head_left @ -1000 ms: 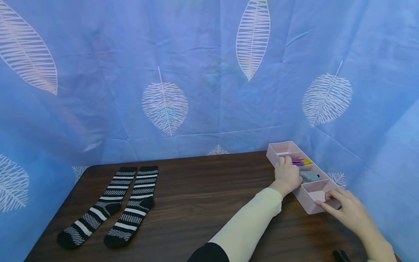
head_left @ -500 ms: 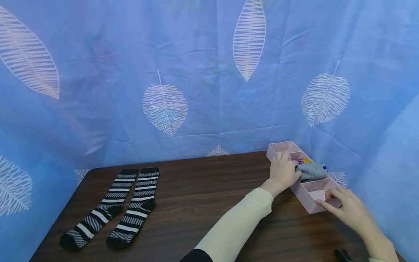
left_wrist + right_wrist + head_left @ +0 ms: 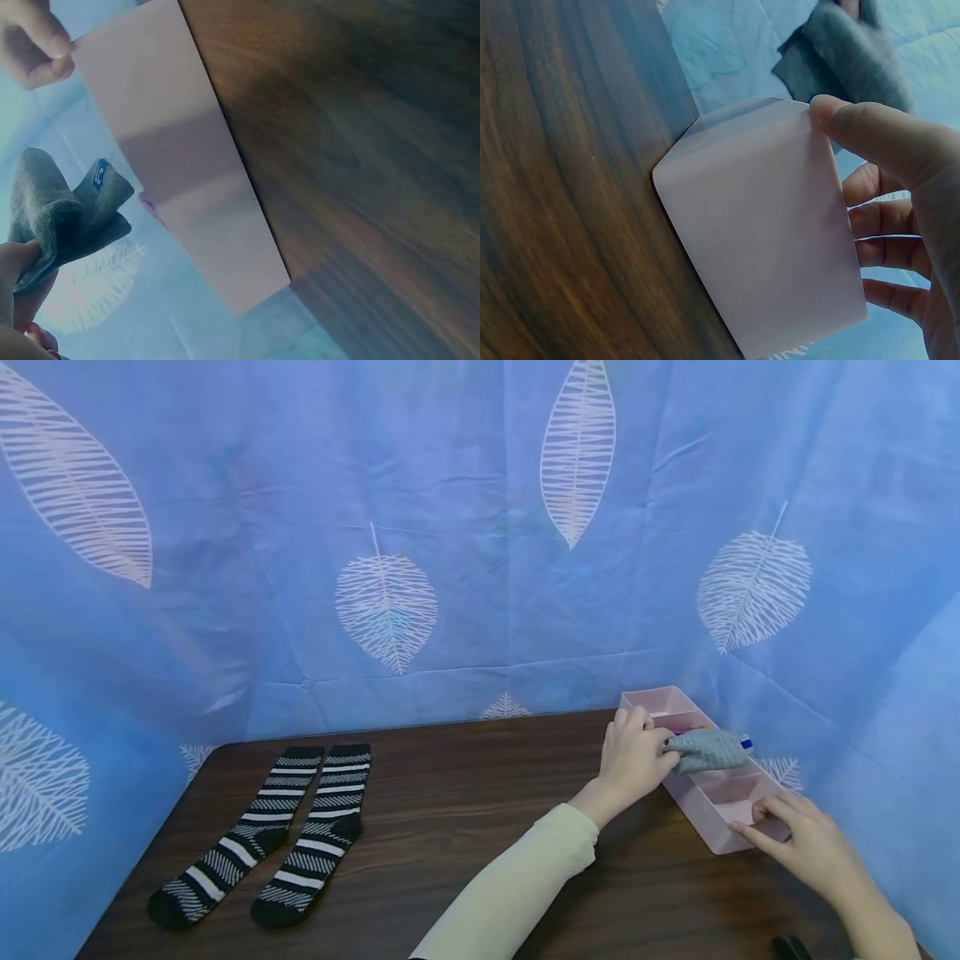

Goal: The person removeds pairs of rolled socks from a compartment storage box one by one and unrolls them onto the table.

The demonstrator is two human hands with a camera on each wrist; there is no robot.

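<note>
A folded grey cloth [image 3: 708, 752] with a small blue tag is pinched in my left hand [image 3: 632, 753], raised over the pink divided box [image 3: 693, 810]. In the left wrist view the cloth [image 3: 71, 210] shows its loose folds above the box's rim, thumb and fingers at its lower end. My right hand [image 3: 810, 839] grips the near end of the box. The right wrist view has the thumb on the rim and the curled fingers behind the box's end wall [image 3: 757, 232]. Something purple [image 3: 152, 210] pokes up from the box, mostly hidden.
Two black-and-white striped socks, a left one [image 3: 228, 852] and a right one [image 3: 315, 839], lie flat on the left of the dark wooden table [image 3: 480, 810]. A blue curtain [image 3: 480, 568] with white leaf prints stands behind. A black object [image 3: 791, 947] shows at the bottom right.
My left hand has lifted the grey cloth out of its compartment and drawn it up and slightly left. My right hand has stayed on the box's near end.
</note>
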